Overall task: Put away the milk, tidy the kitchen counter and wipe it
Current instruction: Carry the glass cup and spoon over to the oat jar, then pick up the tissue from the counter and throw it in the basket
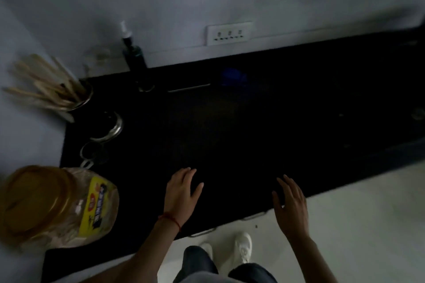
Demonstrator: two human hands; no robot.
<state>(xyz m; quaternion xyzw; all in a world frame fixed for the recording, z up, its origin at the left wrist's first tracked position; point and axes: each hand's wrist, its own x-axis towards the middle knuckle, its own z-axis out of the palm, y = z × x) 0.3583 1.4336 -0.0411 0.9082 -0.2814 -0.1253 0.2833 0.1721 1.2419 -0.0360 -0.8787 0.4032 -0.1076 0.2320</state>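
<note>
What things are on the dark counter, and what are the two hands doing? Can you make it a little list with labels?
counter: black top, dimly lit
left hand: open, empty, over the front edge
right hand: open, empty, over the front edge
jar: yellow lid, front left corner
wooden sticks: standing in a metal cup, back left
pump bottle: dark, by the wall
wall socket: white, above the counter
milk: not visible

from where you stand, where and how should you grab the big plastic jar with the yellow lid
Grip the plastic jar round its clear body just below the yellow lid, coming from its right with the left hand, probably helped by the right hand. It looks wide, and both hands are open and empty.
</note>
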